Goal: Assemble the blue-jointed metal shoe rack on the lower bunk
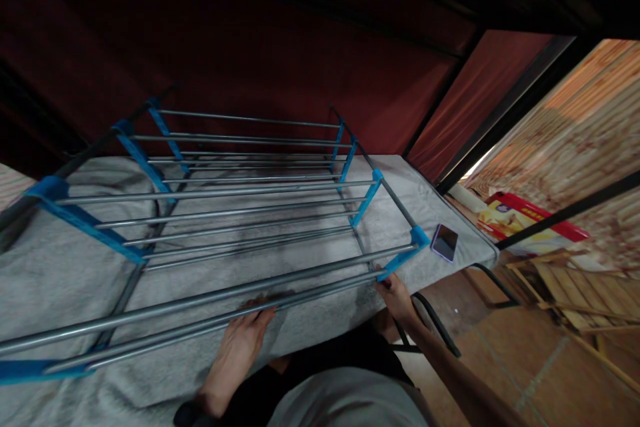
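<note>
On blanket (60, 280), rack (240, 192) crosswise (rails (200, 299) left-right)

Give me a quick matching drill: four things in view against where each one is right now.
Things:
1. left hand
2. right hand
3. phone
4. red box

Places:
A. off the grey cover, further right
B. at the blue end piece on the rack's near right corner
C. flat on the grey cover, right of the rack
D. on the rack's near rods, mid-span

Pairs: 1-D, 2-B, 3-C, 4-A
</note>
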The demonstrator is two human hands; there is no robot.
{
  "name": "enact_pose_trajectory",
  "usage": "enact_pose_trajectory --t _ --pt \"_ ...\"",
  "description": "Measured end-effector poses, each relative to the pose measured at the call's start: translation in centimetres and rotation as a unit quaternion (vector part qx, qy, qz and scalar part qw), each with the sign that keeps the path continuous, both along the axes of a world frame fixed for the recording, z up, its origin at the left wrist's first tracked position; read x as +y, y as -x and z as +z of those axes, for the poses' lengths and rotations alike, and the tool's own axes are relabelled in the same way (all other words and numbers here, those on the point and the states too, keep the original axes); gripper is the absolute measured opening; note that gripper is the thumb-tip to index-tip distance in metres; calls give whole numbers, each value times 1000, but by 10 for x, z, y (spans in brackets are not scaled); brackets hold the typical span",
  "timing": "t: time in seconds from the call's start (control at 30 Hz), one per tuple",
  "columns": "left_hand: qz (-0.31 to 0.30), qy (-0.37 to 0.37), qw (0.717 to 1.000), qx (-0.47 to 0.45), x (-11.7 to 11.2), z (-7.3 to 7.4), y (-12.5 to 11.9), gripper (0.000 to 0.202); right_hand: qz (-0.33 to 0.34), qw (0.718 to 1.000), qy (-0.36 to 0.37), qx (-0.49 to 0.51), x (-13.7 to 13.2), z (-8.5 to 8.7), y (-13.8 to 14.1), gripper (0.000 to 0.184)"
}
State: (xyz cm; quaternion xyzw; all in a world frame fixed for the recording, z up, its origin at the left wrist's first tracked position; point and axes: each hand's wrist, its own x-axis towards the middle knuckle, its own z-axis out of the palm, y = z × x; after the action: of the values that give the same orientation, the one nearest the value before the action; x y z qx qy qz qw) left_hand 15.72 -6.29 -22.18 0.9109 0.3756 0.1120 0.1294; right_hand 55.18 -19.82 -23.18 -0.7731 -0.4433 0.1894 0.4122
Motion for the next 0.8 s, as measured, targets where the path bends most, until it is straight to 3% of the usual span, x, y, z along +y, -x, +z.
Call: enact_pose_trajectory --t 0.23,0.43,0.6,0.8 --pt "-8 3 1000 10 1 -1 1 49 -23 998 18 -53 0 11 7 20" --pt "-5 5 1000 -6 1 1 0 42 -4 998 -9 -58 8 16 13 21" --pt "-4 -15 1000 -21 -2 -3 2 40 -22 998 16 -59 10 16 12 26" --pt "-19 -13 1000 -1 -1 14 -1 40 -54 995 45 -76 10 18 14 34"
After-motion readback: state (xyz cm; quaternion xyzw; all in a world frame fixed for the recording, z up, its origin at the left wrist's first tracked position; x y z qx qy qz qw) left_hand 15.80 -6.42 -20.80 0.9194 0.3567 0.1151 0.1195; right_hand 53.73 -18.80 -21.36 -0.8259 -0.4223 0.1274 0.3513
